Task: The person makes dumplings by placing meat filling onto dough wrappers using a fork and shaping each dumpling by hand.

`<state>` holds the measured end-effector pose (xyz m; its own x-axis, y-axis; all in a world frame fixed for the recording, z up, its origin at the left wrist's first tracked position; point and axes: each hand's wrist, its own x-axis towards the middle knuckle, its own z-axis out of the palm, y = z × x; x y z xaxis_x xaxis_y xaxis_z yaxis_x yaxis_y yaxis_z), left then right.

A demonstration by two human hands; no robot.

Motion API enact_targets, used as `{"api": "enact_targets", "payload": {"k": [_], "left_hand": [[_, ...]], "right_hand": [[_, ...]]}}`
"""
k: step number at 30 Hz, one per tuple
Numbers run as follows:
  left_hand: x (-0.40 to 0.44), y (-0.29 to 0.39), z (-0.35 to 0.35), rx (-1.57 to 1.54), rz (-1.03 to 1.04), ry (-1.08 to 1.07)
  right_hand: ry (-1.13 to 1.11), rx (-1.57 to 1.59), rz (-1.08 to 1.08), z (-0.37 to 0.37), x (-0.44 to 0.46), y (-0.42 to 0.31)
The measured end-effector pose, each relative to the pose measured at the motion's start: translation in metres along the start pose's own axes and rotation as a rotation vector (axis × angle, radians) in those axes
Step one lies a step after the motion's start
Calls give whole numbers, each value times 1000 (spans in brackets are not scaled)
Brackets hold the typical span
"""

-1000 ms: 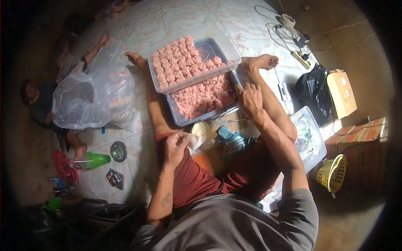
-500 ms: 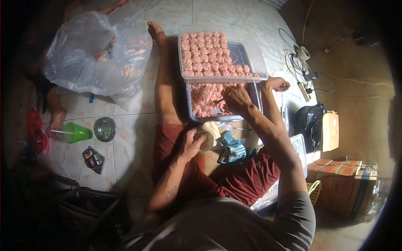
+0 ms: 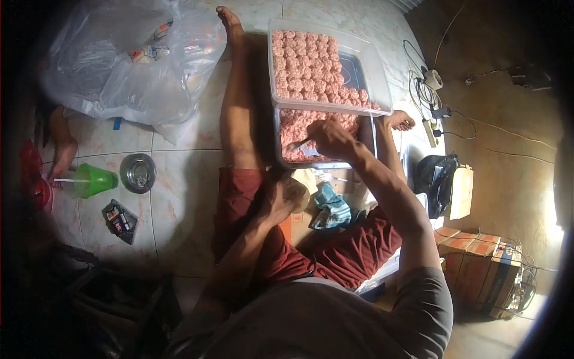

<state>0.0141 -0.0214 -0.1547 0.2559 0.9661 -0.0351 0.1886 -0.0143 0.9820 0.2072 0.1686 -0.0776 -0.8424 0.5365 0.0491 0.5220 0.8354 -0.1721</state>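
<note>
In the head view, a tray [image 3: 276, 140] of loose pink minced mixture lies between the legs. My right hand [image 3: 336, 137] is closed around a metal spoon [image 3: 297, 145], whose end dips into the mince at the tray's left side. My left hand [image 3: 278, 200] grips a round, brownish, cup-like piece [image 3: 296, 196] near the tray's front edge; its inside is hard to see. A cream-coloured item [image 3: 305, 178] lies just behind it. Across the tray's far part rests a clear plastic container [image 3: 382, 90] with rows of shaped pink mounds [image 3: 305, 66].
A teal cloth [image 3: 332, 206] and forks [image 3: 324, 176] lie before the tray. Leftward are a green cup [image 3: 97, 180], a metal ashtray [image 3: 138, 173], a large plastic bag [image 3: 131, 72] and another person's foot [image 3: 64, 157]. Cables [image 3: 421, 90] and cardboard boxes [image 3: 475, 257] stand right.
My right hand has shifted toward the left of the tray with the spoon, baring more of the tray's bottom near the front. The left hand's round piece has tilted. The whole view has shifted slightly.
</note>
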Motion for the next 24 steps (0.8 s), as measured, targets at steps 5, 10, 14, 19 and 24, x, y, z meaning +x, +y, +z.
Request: {"api": "enact_targets", "payload": {"k": [5, 10, 14, 19, 24], "left_hand": [[3, 12, 2, -65, -69, 30], [9, 32, -6, -52, -178, -15], [5, 1, 14, -272, 16, 167], [12, 37, -10, 253, -52, -39], [-2, -34, 33, -165, -63, 26]], "right_hand": [[-59, -335, 198, 26, 7, -4], [-218, -234, -59, 7, 5, -3], [-115, -346, 65, 33, -4, 6], [-246, 1, 288, 22, -2, 5], [-325, 330, 380, 23, -1, 4]]}}
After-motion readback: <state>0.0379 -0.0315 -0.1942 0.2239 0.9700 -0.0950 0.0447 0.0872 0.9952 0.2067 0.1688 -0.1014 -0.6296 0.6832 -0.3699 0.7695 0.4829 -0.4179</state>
